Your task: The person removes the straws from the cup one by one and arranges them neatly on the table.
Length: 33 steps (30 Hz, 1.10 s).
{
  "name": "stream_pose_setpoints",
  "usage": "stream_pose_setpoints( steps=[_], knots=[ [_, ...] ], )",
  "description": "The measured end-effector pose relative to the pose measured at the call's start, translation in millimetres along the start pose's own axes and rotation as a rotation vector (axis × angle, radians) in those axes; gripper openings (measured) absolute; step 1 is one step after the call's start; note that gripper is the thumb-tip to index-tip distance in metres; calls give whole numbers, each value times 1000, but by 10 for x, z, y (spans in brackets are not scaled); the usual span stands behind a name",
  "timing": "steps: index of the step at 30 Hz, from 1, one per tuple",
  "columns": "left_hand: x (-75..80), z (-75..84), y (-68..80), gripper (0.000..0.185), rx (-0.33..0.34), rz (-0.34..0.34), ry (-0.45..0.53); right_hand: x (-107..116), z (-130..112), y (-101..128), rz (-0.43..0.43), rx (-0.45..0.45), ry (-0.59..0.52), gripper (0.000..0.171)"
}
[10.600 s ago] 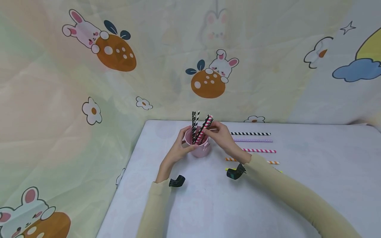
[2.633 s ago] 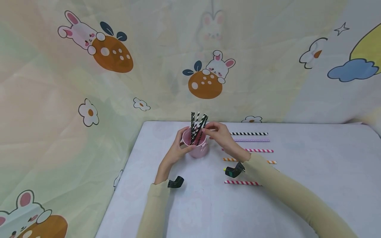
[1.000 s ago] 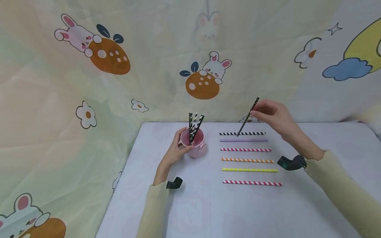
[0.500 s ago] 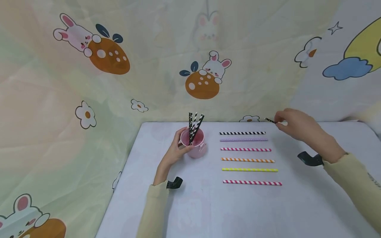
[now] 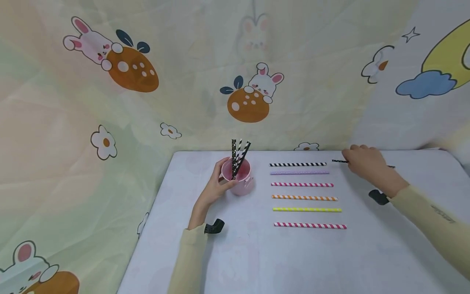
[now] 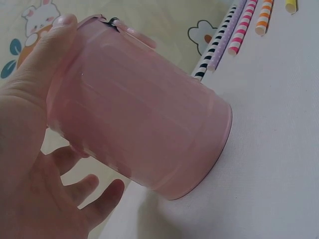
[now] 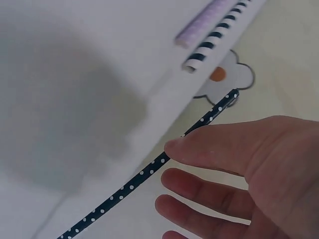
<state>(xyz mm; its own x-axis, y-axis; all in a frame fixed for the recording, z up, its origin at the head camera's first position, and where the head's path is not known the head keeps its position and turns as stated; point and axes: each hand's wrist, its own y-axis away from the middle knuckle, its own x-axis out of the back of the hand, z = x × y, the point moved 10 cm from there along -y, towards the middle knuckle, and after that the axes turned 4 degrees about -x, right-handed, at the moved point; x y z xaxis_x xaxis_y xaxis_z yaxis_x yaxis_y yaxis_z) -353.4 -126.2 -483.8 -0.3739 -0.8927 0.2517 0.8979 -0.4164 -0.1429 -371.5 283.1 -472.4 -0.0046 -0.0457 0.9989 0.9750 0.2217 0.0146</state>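
Observation:
In the head view, a pink cup [image 5: 244, 188] stands on the table with several black-and-white patterned paper straws [image 5: 240, 158] leaning in it. My left hand [image 5: 214, 188] holds the cup at its rim, thumb on the near side. The left wrist view shows the cup's pink wall [image 6: 144, 109] with the thumb over its rim. Far right, my right hand [image 5: 367, 164] pinches a black straw with white dots [image 7: 132, 186] between thumb and fingers. It lies roughly level, close over the table's back edge, both ends showing past the hand.
Between the hands lie several straws in a column: black-striped [image 5: 298, 164], purple [image 5: 299, 172], pink-striped [image 5: 302, 185], orange-striped [image 5: 304, 198], yellow [image 5: 307, 210] and red-striped [image 5: 310, 225]. A printed cloth [image 5: 191, 81] hangs behind the white table [image 5: 235, 261].
The red-striped straw moved from the cup to the table's front row. My right hand then drew a black dotted straw out, carried it right and turned it level. My left hand kept the cup.

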Motion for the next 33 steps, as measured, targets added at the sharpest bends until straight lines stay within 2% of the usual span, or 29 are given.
stream_pose_setpoints(
  steps=[10,17,25,33],
  knots=[
    [-8,12,-19,84,-26,-5,-1,-209,13,-53,4,-15,61,9],
    [-6,20,-24,83,-42,1,18,-222,4,-57,42,-1,64,8],
    [-9,-1,-13,83,-22,1,28,-325,26,-66,-13,-38,59,12],
    [-13,2,-15,83,-24,3,35,-323,21,-64,-29,-51,42,13]
  ],
)
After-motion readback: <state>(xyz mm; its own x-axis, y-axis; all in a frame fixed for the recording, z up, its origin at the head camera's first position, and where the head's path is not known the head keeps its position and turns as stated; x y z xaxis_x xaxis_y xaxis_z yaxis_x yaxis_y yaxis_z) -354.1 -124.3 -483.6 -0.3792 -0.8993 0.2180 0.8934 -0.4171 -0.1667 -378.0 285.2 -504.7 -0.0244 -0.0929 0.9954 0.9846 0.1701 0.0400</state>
